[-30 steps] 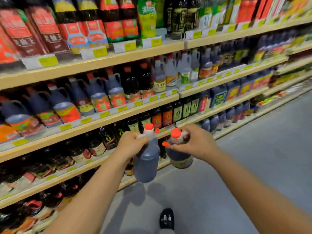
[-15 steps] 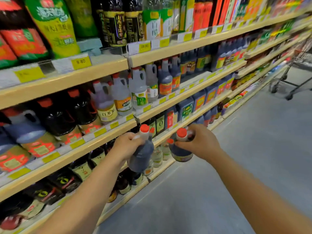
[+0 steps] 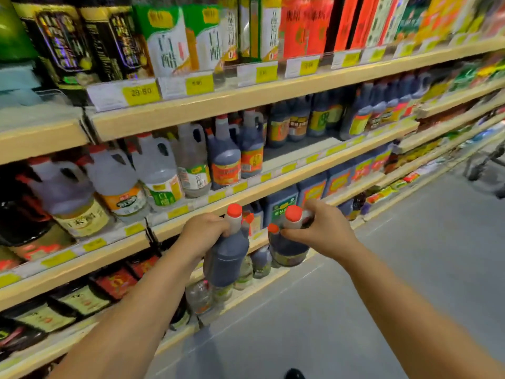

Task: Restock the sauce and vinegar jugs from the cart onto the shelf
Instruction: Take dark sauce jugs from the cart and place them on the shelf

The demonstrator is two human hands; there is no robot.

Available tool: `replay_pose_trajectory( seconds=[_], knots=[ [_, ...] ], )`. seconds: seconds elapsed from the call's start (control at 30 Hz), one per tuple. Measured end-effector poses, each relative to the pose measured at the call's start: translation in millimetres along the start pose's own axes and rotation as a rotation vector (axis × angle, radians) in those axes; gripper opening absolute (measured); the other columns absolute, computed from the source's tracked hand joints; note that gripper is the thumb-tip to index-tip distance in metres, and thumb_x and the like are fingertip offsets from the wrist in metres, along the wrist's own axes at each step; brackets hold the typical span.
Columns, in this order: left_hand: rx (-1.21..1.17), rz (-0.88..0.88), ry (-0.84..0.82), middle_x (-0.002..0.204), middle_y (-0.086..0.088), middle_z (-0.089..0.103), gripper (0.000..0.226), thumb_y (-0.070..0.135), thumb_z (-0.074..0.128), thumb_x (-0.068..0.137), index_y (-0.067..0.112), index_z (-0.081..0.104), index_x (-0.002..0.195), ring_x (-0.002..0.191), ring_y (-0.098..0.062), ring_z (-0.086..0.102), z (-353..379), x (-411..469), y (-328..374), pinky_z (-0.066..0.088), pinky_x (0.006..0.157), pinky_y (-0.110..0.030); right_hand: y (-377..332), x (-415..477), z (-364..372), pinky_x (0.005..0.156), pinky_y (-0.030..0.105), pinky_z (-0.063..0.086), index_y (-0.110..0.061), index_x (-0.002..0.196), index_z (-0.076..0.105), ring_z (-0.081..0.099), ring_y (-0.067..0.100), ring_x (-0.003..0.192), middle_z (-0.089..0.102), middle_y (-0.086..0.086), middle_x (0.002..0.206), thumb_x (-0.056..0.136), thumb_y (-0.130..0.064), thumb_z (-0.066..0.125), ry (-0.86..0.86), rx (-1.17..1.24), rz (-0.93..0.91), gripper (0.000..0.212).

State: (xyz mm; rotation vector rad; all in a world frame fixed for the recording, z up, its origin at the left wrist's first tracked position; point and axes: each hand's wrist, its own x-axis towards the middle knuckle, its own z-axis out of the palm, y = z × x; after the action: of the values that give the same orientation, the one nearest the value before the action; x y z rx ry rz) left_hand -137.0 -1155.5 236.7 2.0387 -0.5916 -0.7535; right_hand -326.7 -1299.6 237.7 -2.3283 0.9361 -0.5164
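Observation:
My left hand (image 3: pixel 203 233) grips the handle of a dark sauce jug (image 3: pixel 228 258) with a red cap, hanging at waist height in front of the shelves. My right hand (image 3: pixel 326 231) holds a second dark red-capped jug (image 3: pixel 289 248) by its handle, just to the right of the first. Both jugs hang upright, close together, in front of the shelf edge (image 3: pixel 246 195). On that shelf stand clear vinegar jugs (image 3: pixel 161 173) and dark jugs with orange labels (image 3: pixel 225 160), with a bare stretch of shelf (image 3: pixel 295 153) to their right.
Shelves run along the left, packed with bottles and price tags. The upper shelf (image 3: pixel 246 97) carries boxed and bottled goods. A shopping cart (image 3: pixel 483 165) stands at the far right on the grey aisle floor (image 3: pixel 382 269). My shoe tip (image 3: pixel 294 374) shows at the bottom.
The view has shifted along the aisle to the right and closer to the shelves. Both hands keep their jugs at about the same height, now before the vinegar section.

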Motion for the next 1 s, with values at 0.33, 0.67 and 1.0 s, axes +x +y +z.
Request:
replay_pose_trajectory(
  seconds=[0.33,0.67,1.0],
  knots=[
    [-0.14,-0.085,0.111,0.049,-0.001,0.043,0.013,0.018,0.055,0.042,0.016,0.046,0.033,0.061,-0.021,0.035,80.1,62.1,52.7,0.028,0.06,-0.034,64.0,118.1,-56.1,0.052,0.021,0.039,-0.023,0.071,0.047,0.051,0.003,0.063,0.055,-0.006,0.064,0.058,-0.052,0.075,0.102,0.219,-0.108,0.043],
    [-0.188,0.026,0.057,0.048,0.002,0.041,0.011,0.01,0.053,0.045,0.013,0.045,0.038,0.049,-0.009,0.036,122.8,158.0,78.2,0.029,0.045,-0.021,80.3,228.3,-52.1,0.058,0.008,0.039,-0.047,0.074,0.044,0.055,-0.012,0.074,0.057,-0.033,0.077,0.059,-0.056,0.07,0.119,0.278,-0.298,0.031],
    [-0.134,-0.112,0.135,0.033,0.01,0.048,0.048,-0.005,0.057,0.064,0.02,0.052,0.024,0.043,-0.002,0.045,153.5,190.2,100.1,0.034,0.046,-0.014,94.2,307.5,-19.6,0.056,0.029,0.041,-0.031,0.066,0.04,0.052,0.006,0.062,0.054,-0.013,0.064,0.056,-0.057,0.075,0.004,0.275,-0.293,0.044]
  ],
)
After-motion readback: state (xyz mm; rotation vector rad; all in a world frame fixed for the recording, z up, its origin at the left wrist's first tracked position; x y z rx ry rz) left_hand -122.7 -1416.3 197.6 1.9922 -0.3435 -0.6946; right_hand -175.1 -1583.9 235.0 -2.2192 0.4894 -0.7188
